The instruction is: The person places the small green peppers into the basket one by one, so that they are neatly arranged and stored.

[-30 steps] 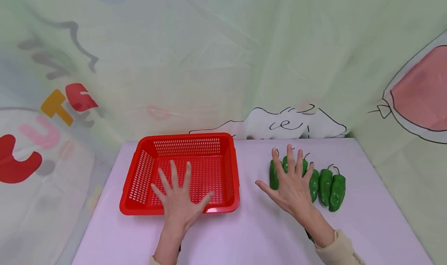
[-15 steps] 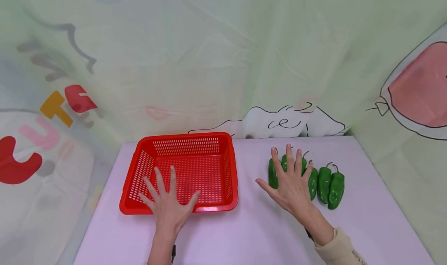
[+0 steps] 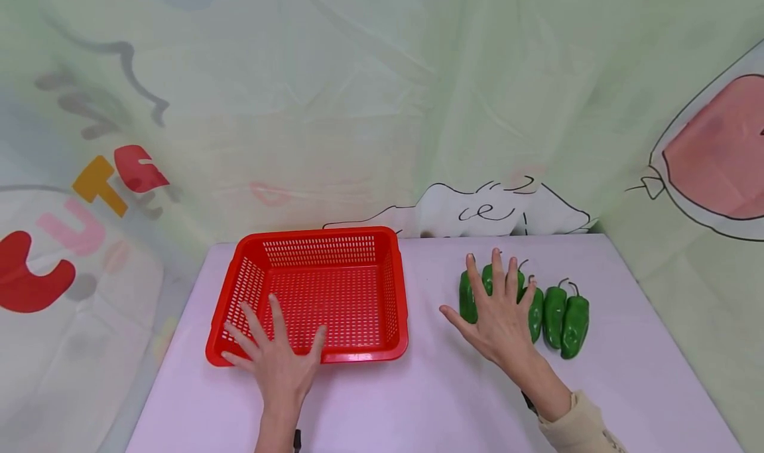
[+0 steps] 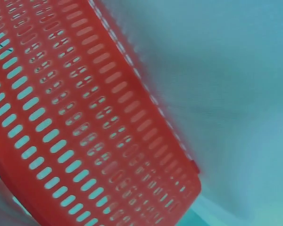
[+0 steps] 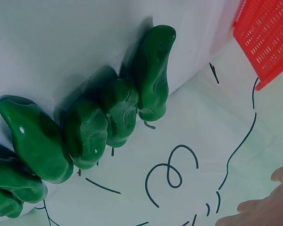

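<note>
Over the near left part of a red plastic basket [image 3: 322,357] hovers my left hand [image 3: 280,367], its fingers spread wide and straight and holding nothing. The basket has slotted walls and a mesh floor; its side fills much of the left wrist view. On the right, my right hand [image 3: 501,323] is spread out above a row of green peppers [image 3: 575,327], covering parts of some of them. Several peppers [image 5: 35,139] lie side by side in the right wrist view, with short stems. Fingertips [image 5: 269,202] of the right hand show at that view's lower right corner.
A pale lilac table [image 3: 382,413] carries the basket on its left and the peppers on its right. Behind and beside it hangs a pale printed cloth [image 3: 358,108] with letters, a pink balloon and line drawings.
My left hand has shifted left and slightly nearer, fingers still spread. The right hand stays almost where it was. Basket and peppers keep their places on the table.
</note>
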Demonstrator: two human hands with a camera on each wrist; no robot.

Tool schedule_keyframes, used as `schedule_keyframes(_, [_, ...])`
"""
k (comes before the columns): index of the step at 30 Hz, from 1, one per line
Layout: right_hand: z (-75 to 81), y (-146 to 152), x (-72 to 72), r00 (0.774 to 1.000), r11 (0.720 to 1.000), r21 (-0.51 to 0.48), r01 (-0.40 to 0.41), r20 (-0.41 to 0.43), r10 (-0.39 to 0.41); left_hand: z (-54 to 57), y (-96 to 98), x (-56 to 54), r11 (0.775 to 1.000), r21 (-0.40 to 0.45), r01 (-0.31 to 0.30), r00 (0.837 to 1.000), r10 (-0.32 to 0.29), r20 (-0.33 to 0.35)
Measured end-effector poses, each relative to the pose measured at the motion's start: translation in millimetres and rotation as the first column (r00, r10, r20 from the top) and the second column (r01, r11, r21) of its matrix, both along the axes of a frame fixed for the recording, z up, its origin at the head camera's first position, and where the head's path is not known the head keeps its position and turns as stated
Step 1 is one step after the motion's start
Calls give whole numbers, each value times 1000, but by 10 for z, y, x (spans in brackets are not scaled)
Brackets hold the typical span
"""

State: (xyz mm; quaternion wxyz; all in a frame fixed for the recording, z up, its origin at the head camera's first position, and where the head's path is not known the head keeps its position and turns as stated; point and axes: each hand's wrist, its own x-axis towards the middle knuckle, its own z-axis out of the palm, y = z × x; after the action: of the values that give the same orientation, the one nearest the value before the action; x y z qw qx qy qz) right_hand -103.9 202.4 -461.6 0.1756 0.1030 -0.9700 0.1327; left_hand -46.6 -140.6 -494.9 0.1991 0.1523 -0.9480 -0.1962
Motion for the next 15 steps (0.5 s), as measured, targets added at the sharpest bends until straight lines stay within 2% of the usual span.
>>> schedule_keyframes(6, [-21,-3,0,1000,1000,1,13,19,-13,-41,-24,11,998,27,-54,998,55,-32])
schedule_keyframes(15, [-18,-17,-3,999,1000,-3,21,38,-21,-42,-104,10,992,46,-117,993,118,-30])
